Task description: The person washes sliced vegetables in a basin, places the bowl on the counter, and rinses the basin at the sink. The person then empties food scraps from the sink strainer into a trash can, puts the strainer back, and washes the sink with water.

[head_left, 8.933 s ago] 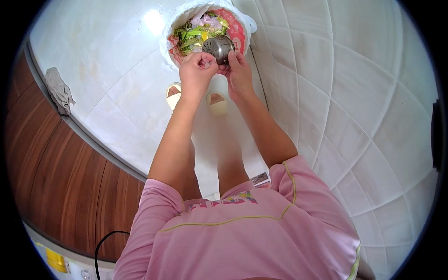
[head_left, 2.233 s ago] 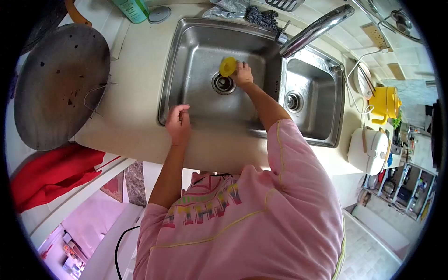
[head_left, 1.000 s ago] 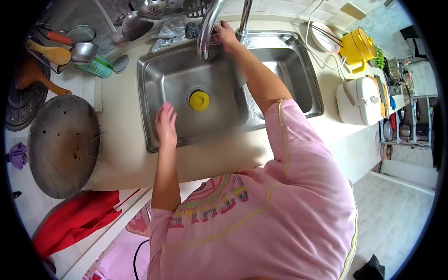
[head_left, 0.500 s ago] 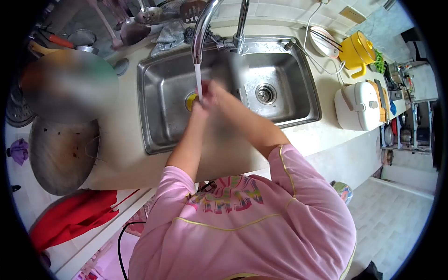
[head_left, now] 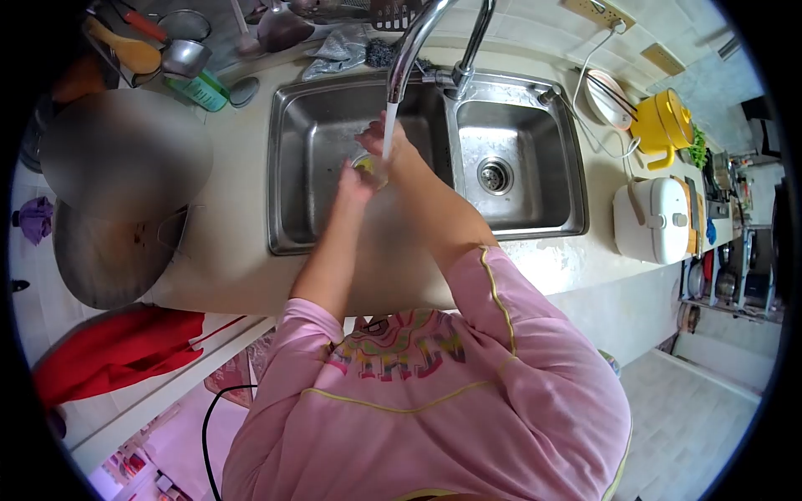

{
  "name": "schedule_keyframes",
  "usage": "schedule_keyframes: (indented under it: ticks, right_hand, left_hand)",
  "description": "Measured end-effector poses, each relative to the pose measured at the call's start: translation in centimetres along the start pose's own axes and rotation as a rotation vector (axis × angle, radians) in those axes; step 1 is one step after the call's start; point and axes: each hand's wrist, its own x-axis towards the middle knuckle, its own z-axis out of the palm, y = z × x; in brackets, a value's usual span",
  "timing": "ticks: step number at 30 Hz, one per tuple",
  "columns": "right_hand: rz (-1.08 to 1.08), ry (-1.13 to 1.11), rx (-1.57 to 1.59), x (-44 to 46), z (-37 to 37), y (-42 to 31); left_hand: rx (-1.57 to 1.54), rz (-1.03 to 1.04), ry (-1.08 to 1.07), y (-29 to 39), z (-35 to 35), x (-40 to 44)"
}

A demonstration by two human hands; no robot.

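Water runs from the chrome faucet (head_left: 409,50) into the larger left basin of the steel sink (head_left: 313,219). My right hand (head_left: 386,140) is in the stream, its fingers apart and pointing left, with nothing seen in it. Just below and to the left, my left hand (head_left: 359,183) is held up near the stream, thumb raised. It looks open and I see nothing in it, though its fingers are small and partly blurred. Behind the hands, a yellow thing (head_left: 365,162) shows at the basin's bottom, around the drain; the hands partly cover it.
A wok (head_left: 113,263) stands left of the sink, near a green bottle (head_left: 202,90) and hanging ladles (head_left: 284,29). On the right are a white rice cooker (head_left: 647,221), a yellow electric pot (head_left: 662,125) and a bowl with chopsticks (head_left: 606,98). A cord runs across the counter there.
My hands, close together and blurred under the water before, have come apart. The right hand now sits higher, with its fingers spread. The whole view has shifted slightly.
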Motion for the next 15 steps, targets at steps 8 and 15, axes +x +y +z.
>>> schedule_keyframes:
  ticks: [8, 15]
  right_hand:
    - [0.345, 0.323, 0.452, -0.5, -2.7, 2.5]
    - [0.347, 0.057, 0.360, 4.8, 4.8, 3.0]
  left_hand:
    - [0.334, 0.165, -0.244, -3.4, -3.7, -0.4]
    - [0.288, 0.146, 0.095, 2.7, -7.0, -2.4]
